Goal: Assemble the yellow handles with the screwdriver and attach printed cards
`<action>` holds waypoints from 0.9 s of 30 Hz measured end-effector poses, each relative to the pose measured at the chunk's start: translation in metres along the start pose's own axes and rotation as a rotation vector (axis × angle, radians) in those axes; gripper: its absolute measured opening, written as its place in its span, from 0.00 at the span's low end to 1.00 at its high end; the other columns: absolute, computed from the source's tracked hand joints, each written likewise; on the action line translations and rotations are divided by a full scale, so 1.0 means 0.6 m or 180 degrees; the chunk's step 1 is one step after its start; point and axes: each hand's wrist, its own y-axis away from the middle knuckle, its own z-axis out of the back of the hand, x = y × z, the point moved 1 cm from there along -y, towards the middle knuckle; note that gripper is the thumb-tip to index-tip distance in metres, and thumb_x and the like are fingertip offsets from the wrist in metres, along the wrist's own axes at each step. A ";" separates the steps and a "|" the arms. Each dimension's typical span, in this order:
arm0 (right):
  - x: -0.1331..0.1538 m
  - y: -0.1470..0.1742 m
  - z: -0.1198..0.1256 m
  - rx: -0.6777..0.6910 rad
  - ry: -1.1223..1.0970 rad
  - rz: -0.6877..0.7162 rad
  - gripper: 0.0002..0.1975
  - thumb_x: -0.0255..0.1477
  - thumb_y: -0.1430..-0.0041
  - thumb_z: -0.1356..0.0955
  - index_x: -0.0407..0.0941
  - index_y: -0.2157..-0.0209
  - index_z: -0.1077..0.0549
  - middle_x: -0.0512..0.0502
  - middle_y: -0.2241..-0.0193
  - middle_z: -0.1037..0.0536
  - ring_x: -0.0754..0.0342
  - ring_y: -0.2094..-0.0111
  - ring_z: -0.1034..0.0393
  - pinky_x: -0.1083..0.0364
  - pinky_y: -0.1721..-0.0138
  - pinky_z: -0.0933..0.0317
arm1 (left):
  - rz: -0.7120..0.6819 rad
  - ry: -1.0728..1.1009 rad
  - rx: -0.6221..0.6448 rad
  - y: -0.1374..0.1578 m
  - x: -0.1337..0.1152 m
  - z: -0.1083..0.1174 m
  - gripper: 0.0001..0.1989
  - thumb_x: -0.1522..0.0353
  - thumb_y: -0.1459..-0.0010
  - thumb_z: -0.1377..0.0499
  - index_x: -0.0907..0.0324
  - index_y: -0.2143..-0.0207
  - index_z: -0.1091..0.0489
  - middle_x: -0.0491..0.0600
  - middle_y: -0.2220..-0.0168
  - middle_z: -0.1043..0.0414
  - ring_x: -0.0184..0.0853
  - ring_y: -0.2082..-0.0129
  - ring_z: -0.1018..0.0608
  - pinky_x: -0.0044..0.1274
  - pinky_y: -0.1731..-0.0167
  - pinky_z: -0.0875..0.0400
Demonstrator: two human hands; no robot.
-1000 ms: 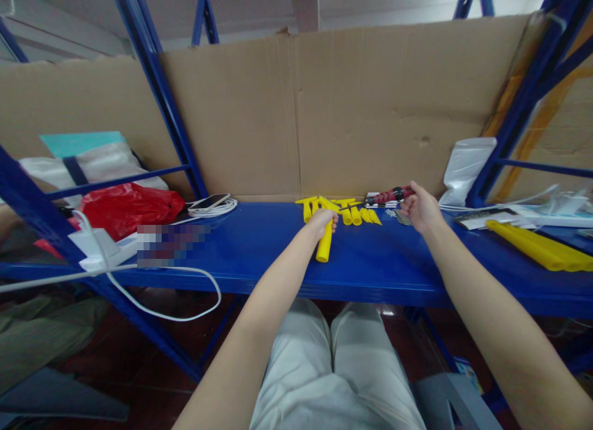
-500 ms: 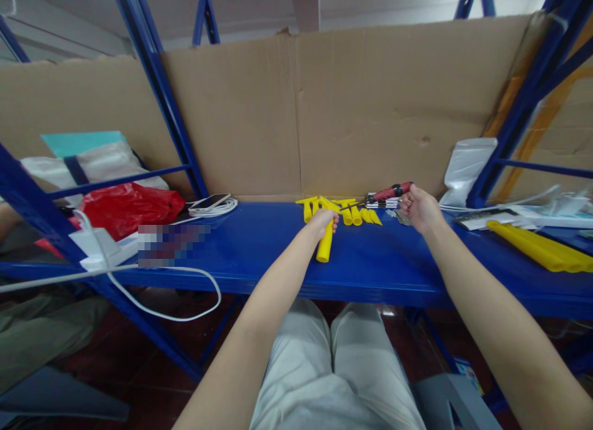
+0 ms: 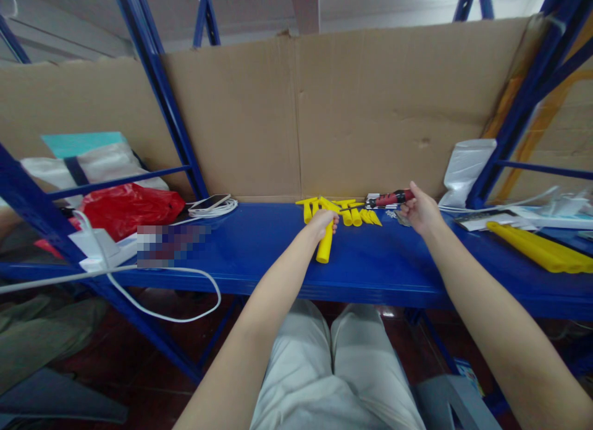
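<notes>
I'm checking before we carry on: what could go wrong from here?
The red-and-black screwdriver points toward the left hand, so a slip could jab it. The small pieces near the right hand look loose and might get knocked away. Only the left hand grips the yellow tube, so it might twist.

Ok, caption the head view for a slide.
At a blue shelf, the left hand grips a yellow tube while the right hand holds a red-handled screwdriver.

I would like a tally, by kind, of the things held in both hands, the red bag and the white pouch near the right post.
Yellow tube in left hand: 1
Red-and-black screwdriver in right hand: 1
Red bag: 1
White pouch: 1
Total: 4
</notes>
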 end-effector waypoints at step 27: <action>0.013 0.013 -0.008 0.0157 -0.0137 -0.0001 0.22 0.44 0.53 0.26 0.47 0.79 0.41 0.56 0.89 0.41 0.61 0.87 0.46 0.60 0.88 0.50 | 0.0033 -0.0049 -0.0006 0.000 0.002 0.000 0.12 0.81 0.49 0.48 0.59 0.80 0.43 0.40 0.86 0.44 0.23 0.88 0.41 0.17 0.85 0.46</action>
